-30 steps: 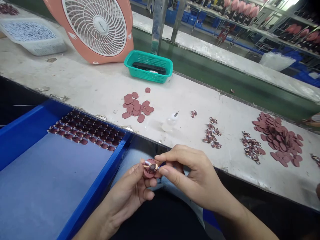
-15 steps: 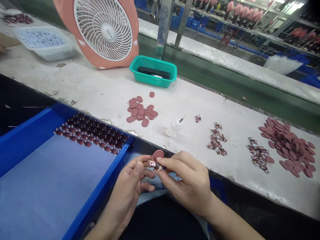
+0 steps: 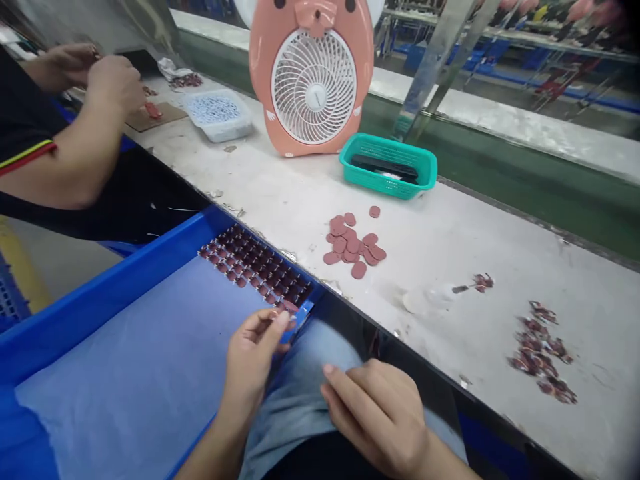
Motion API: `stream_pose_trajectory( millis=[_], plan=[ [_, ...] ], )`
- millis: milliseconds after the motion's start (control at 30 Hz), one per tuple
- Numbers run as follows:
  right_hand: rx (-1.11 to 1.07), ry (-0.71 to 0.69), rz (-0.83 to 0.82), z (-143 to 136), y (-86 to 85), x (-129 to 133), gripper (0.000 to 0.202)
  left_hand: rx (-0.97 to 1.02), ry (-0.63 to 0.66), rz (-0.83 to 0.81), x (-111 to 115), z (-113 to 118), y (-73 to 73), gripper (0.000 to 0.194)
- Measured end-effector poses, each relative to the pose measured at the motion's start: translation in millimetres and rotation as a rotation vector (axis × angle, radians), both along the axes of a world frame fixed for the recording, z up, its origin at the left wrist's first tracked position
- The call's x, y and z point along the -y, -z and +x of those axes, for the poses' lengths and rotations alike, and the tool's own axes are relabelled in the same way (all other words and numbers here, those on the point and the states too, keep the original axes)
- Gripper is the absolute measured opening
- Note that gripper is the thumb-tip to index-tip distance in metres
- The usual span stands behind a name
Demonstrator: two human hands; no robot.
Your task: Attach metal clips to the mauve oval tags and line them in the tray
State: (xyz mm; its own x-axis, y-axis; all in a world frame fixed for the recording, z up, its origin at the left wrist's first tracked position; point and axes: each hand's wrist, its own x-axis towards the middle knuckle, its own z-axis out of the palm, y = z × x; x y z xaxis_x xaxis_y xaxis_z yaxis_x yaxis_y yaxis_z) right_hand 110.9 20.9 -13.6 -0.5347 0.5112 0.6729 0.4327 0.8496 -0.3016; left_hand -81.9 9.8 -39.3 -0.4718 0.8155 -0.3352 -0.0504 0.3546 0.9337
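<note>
With left hand (image 3: pixel 255 341), pinching a reddish disc (image 3: pixel 289 307) between thumb and fingers at the bench-side right corner of the blue bin (image 3: pixel 100 300). With right hand (image 3: pixel 377 413) loosely curled, cannot tell whether gripping anything. Apparently placing; calling for careful, aligned release. Cannot read the fan's (image 3: pixel 316 97) hub mark

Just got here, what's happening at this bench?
The left hand pinches a small reddish-brown piece beside the near end of the assembled rows in the blue tray. The right hand is over the lap, nothing visible in it. Loose ovals and small brown parts lie on the bench.
</note>
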Motion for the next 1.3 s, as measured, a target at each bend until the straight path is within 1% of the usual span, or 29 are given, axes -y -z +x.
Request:
stream_pose_trajectory(
  millis=[33, 100, 200, 233, 300, 400, 533, 700, 1067, 1200, 1300],
  plan=[
    [0.009, -0.018, -0.015, 3, 2.3, 1, 0.023, -0.092, -0.007, -0.026, -5, -18, 11.2, 0.040],
    [0.020, -0.011, -0.060, 12, 9.5, 3, 0.021, -0.227, -0.033, -0.078, -17, -57, 37.3, 0.040],
    [0.020, 0.024, -0.122, 23, 22.8, 5, 0.020, -0.462, -0.018, -0.199, -38, -107, 77.7, 0.029],
    [0.024, 0.029, -0.136, 25, 26.6, 5, 0.021, -0.524, 0.016, -0.246, -44, -119, 89.4, 0.027],
    [0.033, 0.028, -0.152, 28, 32.1, 6, 0.021, -0.618, 0.089, -0.336, -53, -135, 108.1, 0.027],
    [0.047, 0.029, -0.170, 29, 35.8, 6, 0.021, -0.708, 0.166, -0.434, -60, -144, 124.4, 0.032],
    [0.053, 0.048, -0.168, 29, 36.4, 4, 0.019, -0.778, 0.208, -0.489, -62, -147, 133.8, 0.035],
    [0.074, 0.059, -0.161, 30, 35.8, 1, 0.018, -0.828, 0.223, -0.514, -63, -147, 138.4, 0.037],
    [0.085, 0.069, -0.172, 34, 39.9, 4, 0.019, -0.890, 0.224, -0.527, -66, -147, 135.1, 0.038],
    [0.080, 0.080, -0.180, 35, 40.7, 3, 0.020, -0.889, 0.230, -0.513, -65, -147, 133.9, 0.042],
    [0.072, 0.085, -0.178, 35, 40.2, 4, 0.019, -0.899, 0.206, -0.502, -63, -148, 130.3, 0.046]
  ],
)
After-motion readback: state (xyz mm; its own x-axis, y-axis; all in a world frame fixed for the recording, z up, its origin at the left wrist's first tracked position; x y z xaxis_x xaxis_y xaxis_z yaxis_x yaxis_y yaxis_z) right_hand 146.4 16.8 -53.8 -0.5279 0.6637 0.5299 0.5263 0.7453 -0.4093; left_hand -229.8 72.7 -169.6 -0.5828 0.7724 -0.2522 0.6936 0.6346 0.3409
